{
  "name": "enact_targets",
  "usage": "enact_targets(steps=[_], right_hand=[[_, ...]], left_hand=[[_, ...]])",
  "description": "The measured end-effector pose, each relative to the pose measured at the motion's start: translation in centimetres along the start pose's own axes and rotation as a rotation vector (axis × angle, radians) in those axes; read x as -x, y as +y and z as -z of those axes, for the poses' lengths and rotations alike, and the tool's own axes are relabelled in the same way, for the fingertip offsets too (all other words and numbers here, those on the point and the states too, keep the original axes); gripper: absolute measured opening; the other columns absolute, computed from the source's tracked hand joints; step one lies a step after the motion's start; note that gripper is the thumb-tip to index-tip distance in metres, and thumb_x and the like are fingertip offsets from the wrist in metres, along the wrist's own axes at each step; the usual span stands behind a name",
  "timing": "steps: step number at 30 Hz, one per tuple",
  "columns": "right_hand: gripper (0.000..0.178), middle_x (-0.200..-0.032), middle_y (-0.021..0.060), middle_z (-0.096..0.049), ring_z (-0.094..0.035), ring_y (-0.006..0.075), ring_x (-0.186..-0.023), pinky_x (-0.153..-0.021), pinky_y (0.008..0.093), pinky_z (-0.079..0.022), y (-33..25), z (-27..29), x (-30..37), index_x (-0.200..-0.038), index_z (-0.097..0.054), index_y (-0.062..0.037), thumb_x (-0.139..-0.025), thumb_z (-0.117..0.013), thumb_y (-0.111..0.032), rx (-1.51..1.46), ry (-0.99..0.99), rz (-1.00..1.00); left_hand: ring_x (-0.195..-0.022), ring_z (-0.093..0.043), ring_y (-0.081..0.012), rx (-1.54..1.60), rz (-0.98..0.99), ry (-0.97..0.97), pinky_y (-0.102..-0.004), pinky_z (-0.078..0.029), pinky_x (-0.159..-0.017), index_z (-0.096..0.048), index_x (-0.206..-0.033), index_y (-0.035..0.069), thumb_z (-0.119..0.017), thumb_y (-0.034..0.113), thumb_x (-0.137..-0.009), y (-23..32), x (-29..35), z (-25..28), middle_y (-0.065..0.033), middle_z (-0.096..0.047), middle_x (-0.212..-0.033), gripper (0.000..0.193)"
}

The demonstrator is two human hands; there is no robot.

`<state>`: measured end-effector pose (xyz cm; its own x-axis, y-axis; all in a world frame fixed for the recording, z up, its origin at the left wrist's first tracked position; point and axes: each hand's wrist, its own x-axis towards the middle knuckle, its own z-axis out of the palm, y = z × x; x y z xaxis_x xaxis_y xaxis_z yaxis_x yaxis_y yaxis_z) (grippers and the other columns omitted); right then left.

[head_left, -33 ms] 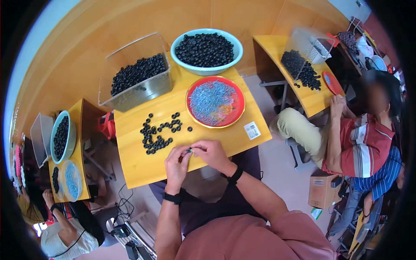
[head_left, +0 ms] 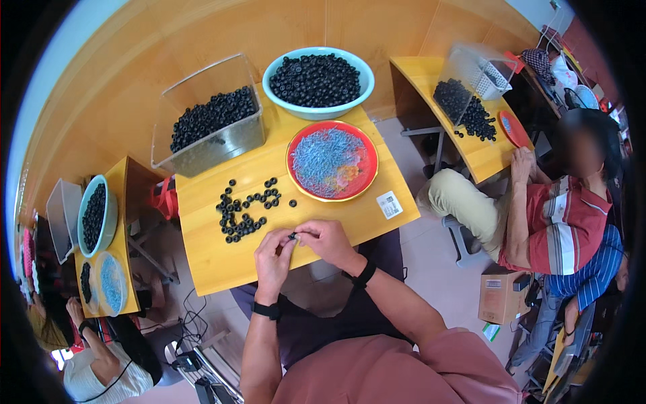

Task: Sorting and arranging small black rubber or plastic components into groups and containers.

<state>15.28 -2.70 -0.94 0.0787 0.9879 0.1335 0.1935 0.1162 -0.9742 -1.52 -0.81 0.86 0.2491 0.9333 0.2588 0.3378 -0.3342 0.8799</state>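
Note:
My left hand (head_left: 273, 261) pinches a small black ring-shaped piece (head_left: 293, 236) between thumb and fingers, just above the front part of the yellow table (head_left: 222, 266). Right beside it my right hand (head_left: 326, 240) is closed, thumb and fingertips meeting at the black piece; whatever lies in them is too small to make out. Beyond the hands, loose black ring-shaped pieces (head_left: 237, 225) lie scattered on the tabletop. A red plate (head_left: 369, 172) with a yellow rim holds a heap of thin blue-grey pin-like bits (head_left: 321, 156).
At the back stand a clear plastic bin (head_left: 222, 149) and a light blue basin (head_left: 319, 113), both full of black pieces. A white label (head_left: 389, 205) lies at the table's right edge. People sit at similar tables on the right (head_left: 464, 151) and left (head_left: 121, 222).
The whole view has shifted very slightly. Both hands stay together over the table's front, fingers still meeting at the black piece.

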Motion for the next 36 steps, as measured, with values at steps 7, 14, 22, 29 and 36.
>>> enact_targets(steps=[7,14,22,29,36], right_hand=[[0.017,-0.083,0.0141,-0.076,-0.074,0.0160,-0.072,-0.066,0.0288,-0.057,-0.1,0.7,0.1,-0.100,-0.074,0.0033,-0.089,-0.072,-0.009,-0.015,0.005,-0.037],[0.013,-0.082,0.0098,-0.076,-0.073,0.0107,-0.076,-0.067,0.0254,-0.057,-0.5,0.8,0.2,-0.099,-0.072,0.0033,-0.089,-0.072,-0.004,0.016,-0.050,-0.010],[0.008,-0.081,0.0069,-0.073,-0.071,0.0098,-0.072,-0.065,0.0253,-0.055,0.2,0.7,0.1,-0.096,-0.069,0.0019,-0.088,-0.068,0.001,-0.074,0.063,-0.064],[0.009,-0.080,0.0132,-0.070,-0.070,0.0241,-0.071,-0.064,0.0362,-0.054,-0.6,-0.1,0.0,-0.093,-0.066,0.0007,-0.086,-0.070,-0.003,0.185,0.097,0.008],[0.012,-0.091,0.0172,-0.068,-0.066,0.0369,-0.086,-0.075,0.0457,-0.053,-0.5,-1.6,-1.5,-0.098,-0.066,-0.0009,-0.086,-0.067,-0.003,0.353,0.187,0.141]], left_hand=[[-0.081,-0.069,-0.0141,0.141,0.091,-0.076,-0.0264,-0.054,-0.074,-0.073,-0.108,-0.001,-0.074,-0.003,-0.088,-1.2,-0.2,0.1,-0.0092,-0.073,-0.094,0.020],[-0.084,-0.068,-0.0089,0.217,0.417,-0.232,-0.0249,-0.054,-0.076,-0.075,-0.108,-0.003,-0.076,0.002,-0.091,-0.6,-1.5,1.6,-0.0067,-0.076,-0.093,0.019],[-0.087,-0.068,-0.0087,0.454,0.442,-0.237,-0.0233,-0.054,-0.081,-0.073,-0.110,-0.004,-0.075,0.002,-0.093,-2.1,-1.4,1.2,-0.0047,-0.075,-0.098,0.018],[-0.090,-0.066,-0.0093,0.367,0.237,-0.021,-0.0231,-0.052,-0.082,-0.072,-0.111,-0.003,-0.072,-0.003,-0.093,-2.0,-0.4,0.6,-0.0042,-0.070,-0.101,0.018],[-0.085,-0.065,-0.0122,0.278,0.136,0.003,-0.0257,-0.052,-0.079,-0.072,-0.108,-0.002,-0.071,-0.003,-0.092,-1.5,-0.4,0.7,-0.0070,-0.068,-0.097,0.016]])
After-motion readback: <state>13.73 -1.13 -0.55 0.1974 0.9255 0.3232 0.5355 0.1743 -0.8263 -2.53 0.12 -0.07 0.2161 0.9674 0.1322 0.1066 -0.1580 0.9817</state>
